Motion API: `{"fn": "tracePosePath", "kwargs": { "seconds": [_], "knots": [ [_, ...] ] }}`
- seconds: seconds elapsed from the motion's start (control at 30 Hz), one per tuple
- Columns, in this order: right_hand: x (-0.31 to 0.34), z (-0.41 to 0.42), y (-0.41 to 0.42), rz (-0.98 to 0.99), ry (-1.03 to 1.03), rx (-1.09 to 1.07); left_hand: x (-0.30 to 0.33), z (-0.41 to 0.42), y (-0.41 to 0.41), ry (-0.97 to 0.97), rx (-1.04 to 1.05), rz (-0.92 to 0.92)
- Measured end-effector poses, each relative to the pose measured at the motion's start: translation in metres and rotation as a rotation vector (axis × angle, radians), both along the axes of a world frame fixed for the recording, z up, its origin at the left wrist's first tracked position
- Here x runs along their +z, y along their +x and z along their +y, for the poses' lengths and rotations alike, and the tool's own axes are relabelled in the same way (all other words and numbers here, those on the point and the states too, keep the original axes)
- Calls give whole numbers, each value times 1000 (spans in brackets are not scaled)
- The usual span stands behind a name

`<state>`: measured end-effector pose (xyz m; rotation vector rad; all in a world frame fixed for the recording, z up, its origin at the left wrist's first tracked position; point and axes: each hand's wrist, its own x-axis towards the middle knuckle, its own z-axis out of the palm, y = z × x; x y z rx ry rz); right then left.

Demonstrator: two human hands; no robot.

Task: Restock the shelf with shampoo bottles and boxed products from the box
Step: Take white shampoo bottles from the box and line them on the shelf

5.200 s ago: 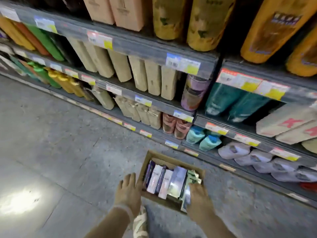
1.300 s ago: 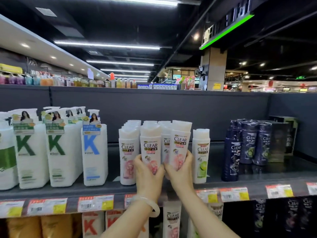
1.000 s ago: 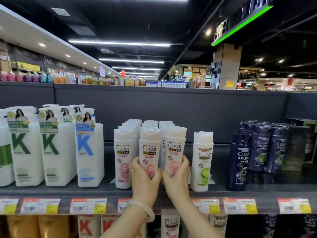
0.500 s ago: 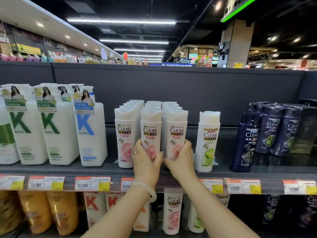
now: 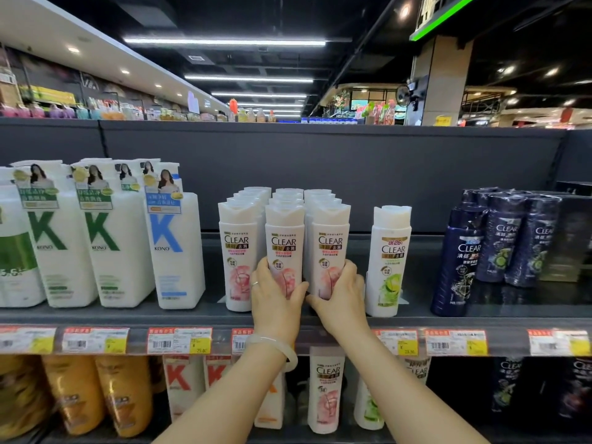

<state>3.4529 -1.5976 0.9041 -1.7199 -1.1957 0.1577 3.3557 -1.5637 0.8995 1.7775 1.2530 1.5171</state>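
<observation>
This is a big shop with long lights on a dark ceiling. A grey shelf (image 5: pixel 416 318) runs across, with price tags along its front edge. White bottles with a big K (image 5: pixel 174 251) stand on the left, and dark blue bottles (image 5: pixel 461 261) stand on the right.

In the middle are rows of white and pink shampoo bottles. The left hand (image 5: pixel 277 294) is wrapped round the middle front bottle (image 5: pixel 284 248). The right hand (image 5: pixel 341 291) is wrapped round the right front bottle (image 5: pixel 330 248). Both bottles stand straight up at the front of their rows, close together. One white and green bottle (image 5: pixel 389 261) stands just beside them.

I think this step is putting these two bottles in place. Next, the hands should let go gently so nothing tips. The box is not in view, so it must be found for more.
</observation>
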Motion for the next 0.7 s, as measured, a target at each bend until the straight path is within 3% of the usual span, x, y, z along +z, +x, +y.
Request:
{"fn": "tracePosePath", "kwargs": {
  "seconds": [0.23, 0.7],
  "knots": [
    [-5, -2, -5, -36, 25, -52, -10, -15, -3, -5, 76, 128],
    [-6, 2, -3, -53, 9, -49, -15, -14, 0, -39, 86, 120]
  ]
}}
